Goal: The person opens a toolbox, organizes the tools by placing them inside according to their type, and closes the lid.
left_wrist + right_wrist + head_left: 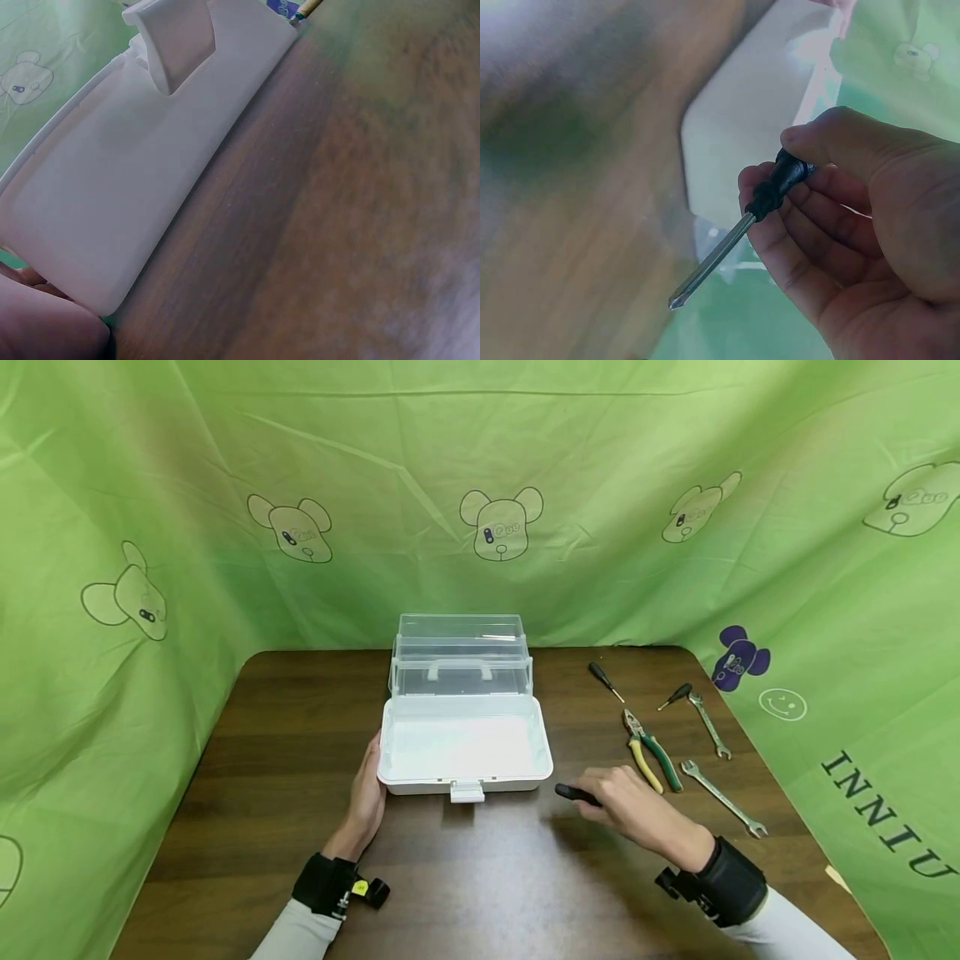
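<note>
A white toolbox (465,739) stands open on the table, its clear tiered trays (461,664) raised at the back and a white latch (467,792) on its front. My left hand (367,797) rests along the box's left side, fingers fairly straight; the left wrist view catches part of it at the box's corner. To the right of the box, my right hand (626,802) holds a small screwdriver (776,184) by its black handle, between thumb and fingers. Its bare metal shaft (712,259) shows in the right wrist view.
Pliers (648,752) with yellow and green handles lie beyond my right hand. Around them are a long wrench (723,797), a shorter wrench (708,725) and two black-handled screwdrivers, one far (603,679) and one by the short wrench (677,695). A green curtain (360,460) surrounds the table.
</note>
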Demonstrator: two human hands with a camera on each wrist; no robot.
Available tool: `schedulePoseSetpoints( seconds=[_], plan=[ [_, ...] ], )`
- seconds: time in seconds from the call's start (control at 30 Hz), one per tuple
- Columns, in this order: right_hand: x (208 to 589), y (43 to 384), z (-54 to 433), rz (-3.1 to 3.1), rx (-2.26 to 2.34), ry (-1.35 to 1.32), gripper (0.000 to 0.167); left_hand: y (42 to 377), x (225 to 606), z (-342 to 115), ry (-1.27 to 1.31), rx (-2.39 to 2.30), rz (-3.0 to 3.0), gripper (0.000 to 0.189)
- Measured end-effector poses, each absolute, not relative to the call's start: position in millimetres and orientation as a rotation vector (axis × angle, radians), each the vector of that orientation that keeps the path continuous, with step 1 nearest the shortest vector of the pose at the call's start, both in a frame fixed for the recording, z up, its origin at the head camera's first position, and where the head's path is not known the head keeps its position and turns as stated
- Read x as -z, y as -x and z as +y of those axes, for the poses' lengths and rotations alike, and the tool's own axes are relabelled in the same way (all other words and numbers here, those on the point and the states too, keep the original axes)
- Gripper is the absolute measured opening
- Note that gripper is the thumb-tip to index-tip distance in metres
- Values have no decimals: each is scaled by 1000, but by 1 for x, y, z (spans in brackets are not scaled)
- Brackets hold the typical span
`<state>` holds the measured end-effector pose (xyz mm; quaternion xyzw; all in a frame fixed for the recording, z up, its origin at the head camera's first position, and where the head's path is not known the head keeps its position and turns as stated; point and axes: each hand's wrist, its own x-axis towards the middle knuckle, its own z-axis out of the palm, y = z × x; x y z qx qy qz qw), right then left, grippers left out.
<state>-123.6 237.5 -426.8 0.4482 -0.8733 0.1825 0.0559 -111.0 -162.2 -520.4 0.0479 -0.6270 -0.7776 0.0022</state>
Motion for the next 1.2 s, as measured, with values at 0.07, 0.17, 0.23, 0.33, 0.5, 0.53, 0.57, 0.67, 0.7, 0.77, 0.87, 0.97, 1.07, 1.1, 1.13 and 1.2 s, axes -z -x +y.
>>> schedulePoseSetpoints(
  seconds=[0.07,0.17,0.23,0.33,0.5,0.53,0.57,0.67,0.7,0.77,0.87,0.97,1.07,1.1,1.13,1.2],
  plan=[
    [422,127,238,-2620,-541,-1373,18,111,520,-162,-146,2438,-1969,63],
    [414,132,237,-2576,-522,-1389,17,111,521,-162,-147,2439,-1970,63],
    [408,136,237,-2557,-512,-1391,17,110,520,-162,-144,2441,-1969,63],
    [399,141,237,-2536,-492,-1391,18,110,521,-162,-141,2441,-1967,63],
    [383,151,234,-2500,-452,-1401,19,110,521,-162,-145,2441,-1965,62],
    [380,153,233,-2495,-448,-1403,19,110,520,-162,-151,2444,-1961,62],
    [378,155,232,-2489,-441,-1404,19,110,520,-161,-153,2445,-1956,62],
    [371,161,230,-2481,-445,-1400,19,111,521,-161,-150,2456,-1927,62],
    [369,163,229,-2481,-448,-1400,19,111,521,-161,-144,2458,-1919,62],
    [365,167,227,-2483,-449,-1399,18,112,521,-162,-129,2460,-1906,62],
    [359,173,223,-2497,-454,-1398,17,113,521,-162,-119,2456,-1901,62],
    [353,177,220,-2515,-453,-1392,15,112,521,-162,-117,2447,-1913,62],
    [348,183,216,-2527,-449,-1385,14,111,522,-162,-120,2446,-1919,62],
    [346,184,214,-2529,-445,-1386,14,111,522,-162,-118,2446,-1923,62],
    [344,186,213,-2530,-442,-1388,14,111,522,-162,-116,2445,-1926,62],
    [341,191,210,-2533,-437,-1396,14,111,522,-162,-117,2444,-1930,62]
  ],
)
